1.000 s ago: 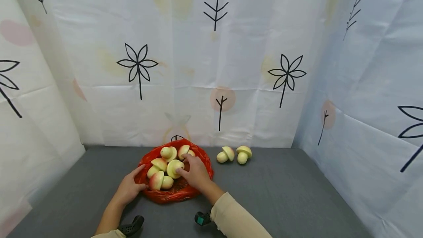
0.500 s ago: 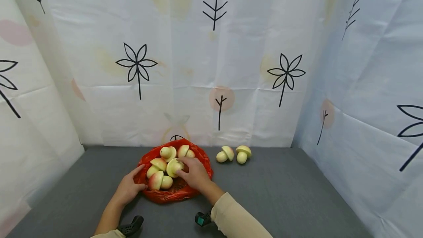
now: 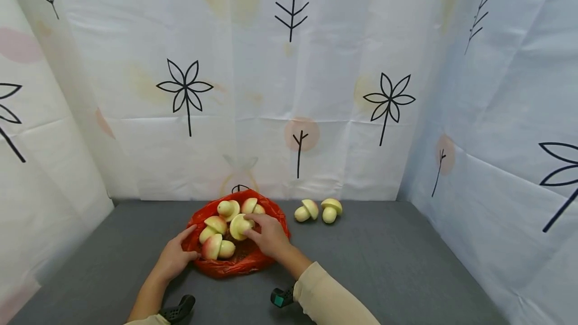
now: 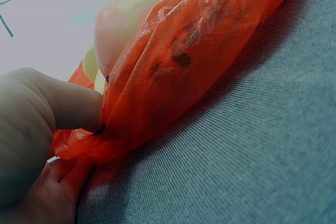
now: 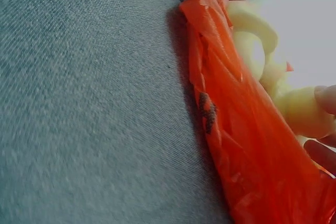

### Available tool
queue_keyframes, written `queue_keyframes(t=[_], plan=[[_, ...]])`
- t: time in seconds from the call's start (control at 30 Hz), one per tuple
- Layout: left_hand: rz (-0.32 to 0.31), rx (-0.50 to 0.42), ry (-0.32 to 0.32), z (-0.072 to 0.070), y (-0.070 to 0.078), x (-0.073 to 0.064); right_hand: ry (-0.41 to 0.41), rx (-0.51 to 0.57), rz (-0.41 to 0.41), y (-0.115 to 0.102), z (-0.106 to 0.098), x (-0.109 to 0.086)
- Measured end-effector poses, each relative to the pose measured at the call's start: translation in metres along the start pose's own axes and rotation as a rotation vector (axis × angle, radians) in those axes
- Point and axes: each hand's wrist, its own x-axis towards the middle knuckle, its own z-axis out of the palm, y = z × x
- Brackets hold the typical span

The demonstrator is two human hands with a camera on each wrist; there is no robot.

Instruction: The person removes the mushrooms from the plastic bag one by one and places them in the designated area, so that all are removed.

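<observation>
Pinching one mushroom [image 3: 237, 228] in a narrow grip with the right hand [image 3: 271, 237], apparently by the stem, inside the red bag [image 3: 226, 268], among four other mushrooms [image 3: 210, 248]. Gripping the bag's edge with the left hand [image 3: 173, 257]. Best to hold that edge steady, squeeze lightly, and avoid nudging neighbours or snagging the bag.

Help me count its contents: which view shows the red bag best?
The head view: it shows nearly the whole red bag, from above, with mushrooms inside. The left wrist view shows mainly an outer side, held by the left hand; the right wrist view, likewise an outer side, mushrooms partly hidden behind it.
</observation>
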Motion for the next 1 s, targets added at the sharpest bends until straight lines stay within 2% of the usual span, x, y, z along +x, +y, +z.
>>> queue_keyframes(t=[0.27,0.43,0.63,1.0], plan=[[0.015,0.01,-0.001,0.0,0.0,-0.001,0.03,0.005,-0.032,0.004,-0.017,-0.003],[0.004,0.011,0.0,0.001,0.0,-0.002,0.027,0.036,-0.039,0.004,-0.031,-0.009],[0.011,0.001,0.003,0.001,0.0,-0.003,0.068,0.063,-0.099,0.008,-0.047,-0.02],[0.006,0.003,-0.002,0.002,-0.001,-0.002,0.142,0.154,-0.14,0.025,-0.071,-0.046]])
